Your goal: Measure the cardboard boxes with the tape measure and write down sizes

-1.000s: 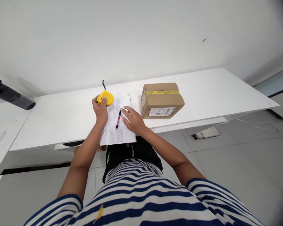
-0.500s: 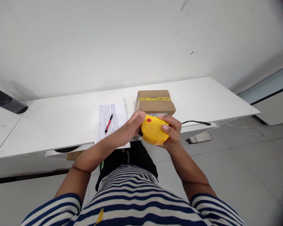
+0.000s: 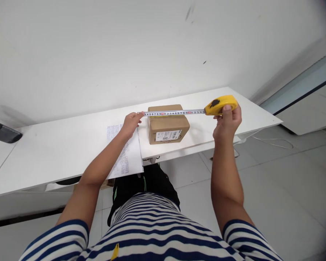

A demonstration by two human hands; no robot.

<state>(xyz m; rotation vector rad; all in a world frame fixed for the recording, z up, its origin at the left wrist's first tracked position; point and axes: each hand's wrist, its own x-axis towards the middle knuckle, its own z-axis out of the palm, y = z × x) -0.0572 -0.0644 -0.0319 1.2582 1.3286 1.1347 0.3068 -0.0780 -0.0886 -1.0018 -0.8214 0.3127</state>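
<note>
My right hand (image 3: 227,121) grips a yellow tape measure case (image 3: 221,104) held above the right part of the white table (image 3: 57,148). Its white tape blade (image 3: 176,112) is drawn out to the left, above the top of a brown cardboard box (image 3: 167,124) with yellow tape and a printed label. My left hand (image 3: 131,122) pinches the blade's free end just left of the box. A printed sheet of paper (image 3: 126,156) lies under my left forearm, overhanging the table's front edge. The red pen seen earlier is hidden.
A dark object (image 3: 1,132) lies at the far left on an adjoining surface. A white wall rises behind the table. Cables (image 3: 271,141) trail on the tiled floor at the right, under the table's end.
My left hand lifted the tape measure off the paper and passed the case to my right hand. The hands then moved apart, drawing the blade out over the box.
</note>
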